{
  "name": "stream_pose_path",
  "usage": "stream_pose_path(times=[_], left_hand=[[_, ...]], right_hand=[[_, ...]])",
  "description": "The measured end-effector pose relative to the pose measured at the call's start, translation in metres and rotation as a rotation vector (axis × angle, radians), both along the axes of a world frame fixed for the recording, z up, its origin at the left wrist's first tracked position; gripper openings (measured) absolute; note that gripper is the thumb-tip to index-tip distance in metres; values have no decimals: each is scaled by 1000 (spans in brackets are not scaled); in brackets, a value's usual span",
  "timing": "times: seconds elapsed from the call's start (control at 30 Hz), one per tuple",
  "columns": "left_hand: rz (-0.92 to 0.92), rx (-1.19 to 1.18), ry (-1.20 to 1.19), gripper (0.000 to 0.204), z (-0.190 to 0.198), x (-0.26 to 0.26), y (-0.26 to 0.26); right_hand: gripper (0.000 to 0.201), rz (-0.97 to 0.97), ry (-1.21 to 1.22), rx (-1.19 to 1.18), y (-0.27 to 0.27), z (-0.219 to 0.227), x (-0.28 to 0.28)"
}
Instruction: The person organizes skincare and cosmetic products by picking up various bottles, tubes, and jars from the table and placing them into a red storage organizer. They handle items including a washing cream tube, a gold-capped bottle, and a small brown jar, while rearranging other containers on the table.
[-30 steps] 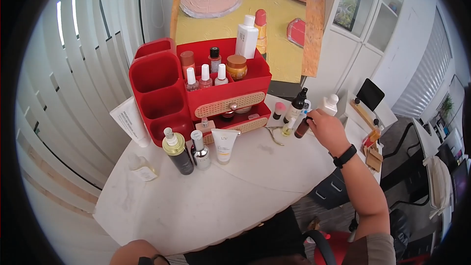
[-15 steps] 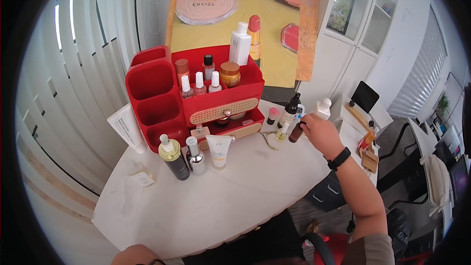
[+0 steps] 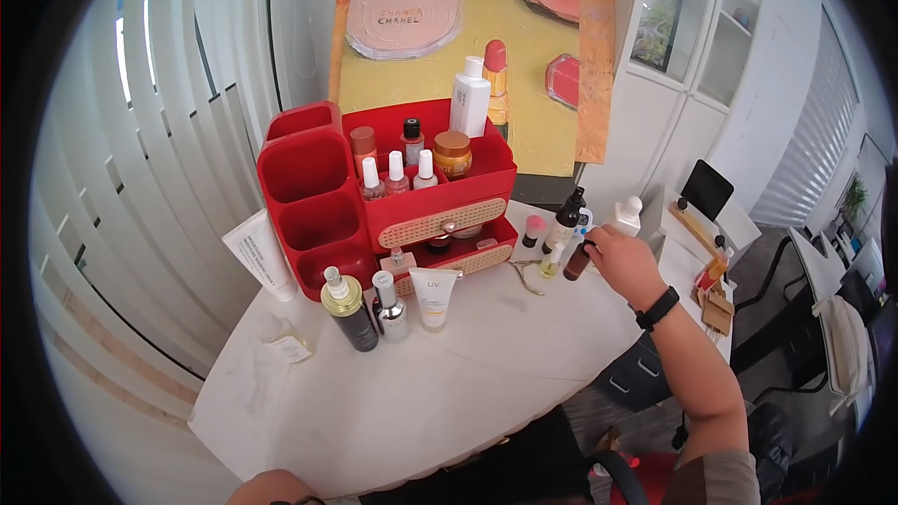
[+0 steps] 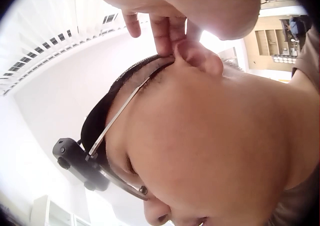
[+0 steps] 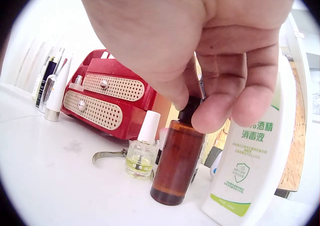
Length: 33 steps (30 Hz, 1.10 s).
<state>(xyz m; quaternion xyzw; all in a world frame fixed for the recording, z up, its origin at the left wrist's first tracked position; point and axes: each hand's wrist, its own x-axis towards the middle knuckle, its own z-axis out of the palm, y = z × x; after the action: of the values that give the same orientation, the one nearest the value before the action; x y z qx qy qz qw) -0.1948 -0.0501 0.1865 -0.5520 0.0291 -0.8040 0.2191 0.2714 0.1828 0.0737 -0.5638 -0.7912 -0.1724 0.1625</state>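
My right hand (image 3: 625, 262) pinches the black cap of a small brown bottle (image 5: 177, 161) between thumb and fingers; the bottle stands upright on the table. Beside it are a nail polish bottle (image 5: 140, 158) with a white cap and pale yellow liquid, and a curved metal nipper-like tool (image 5: 107, 157). A large white bottle with green print (image 5: 245, 161) stands close by the fingers in the right wrist view. My left hand (image 4: 185, 10) is raised beside the head, fingers extended and touching near the ear and the glasses' temple (image 4: 120, 110); the head view does not show that hand.
A red organizer (image 3: 313, 173) with drawers holds several cosmetics. In front of it stand a dark pump bottle (image 3: 354, 318), a silver bottle (image 3: 390, 309) and a white tube (image 3: 433, 299). A clear bottle (image 3: 285, 341) is at the left. A pink-tipped brush (image 3: 534, 231) stands near a black-topped bottle (image 3: 565, 217).
The head view has shifted slightly. My right hand keeps its pinch on the brown bottle's cap, and the bottle stays in place among its neighbours.
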Motion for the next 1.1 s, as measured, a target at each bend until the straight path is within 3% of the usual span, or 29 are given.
stream_pose_path(times=[1.1], left_hand=[[-31,45,-25,26,15,4,-22]], right_hand=[[17,-51,65,-76,-8,5,-8]])
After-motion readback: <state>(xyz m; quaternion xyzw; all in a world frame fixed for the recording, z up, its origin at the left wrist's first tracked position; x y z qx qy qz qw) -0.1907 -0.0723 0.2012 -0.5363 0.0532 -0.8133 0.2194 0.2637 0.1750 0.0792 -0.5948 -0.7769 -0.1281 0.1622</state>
